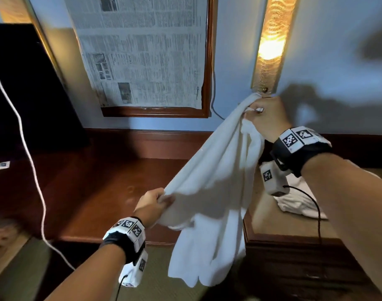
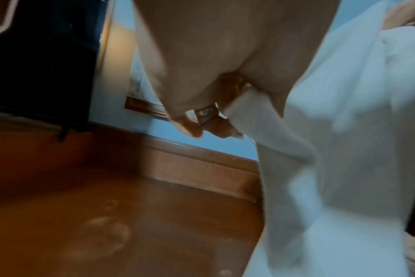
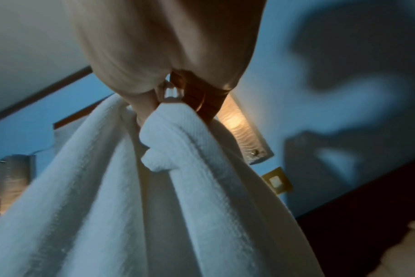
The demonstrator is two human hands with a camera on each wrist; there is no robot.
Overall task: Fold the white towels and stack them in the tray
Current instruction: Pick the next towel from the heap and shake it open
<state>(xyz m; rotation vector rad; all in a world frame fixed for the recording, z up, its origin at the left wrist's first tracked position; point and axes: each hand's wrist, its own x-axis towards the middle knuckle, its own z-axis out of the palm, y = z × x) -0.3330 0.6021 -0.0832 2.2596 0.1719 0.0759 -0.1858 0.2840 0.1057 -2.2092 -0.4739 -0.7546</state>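
Note:
A white towel (image 1: 214, 192) hangs in the air between both hands, above the wooden desk. My right hand (image 1: 254, 109) grips its top corner high up, near the wall lamp; the right wrist view shows the towel (image 3: 154, 187) bunched under curled fingers (image 3: 201, 101). Lower and to the left, my left hand (image 1: 161, 198) pinches another edge; in the left wrist view the towel (image 2: 332, 150) drapes from the curled fingers (image 2: 216, 121). A second white towel (image 1: 298, 203) lies crumpled on a beige surface at the right. No tray is in view.
A dark wooden desk (image 1: 98, 192) runs along the wall. A framed newspaper (image 1: 142, 51) and a lit wall lamp (image 1: 272, 44) hang above. A black screen (image 1: 23, 83) stands at the left, with a white cord (image 1: 31, 161) trailing down. A dark wooden cabinet (image 1: 294, 261) stands at right.

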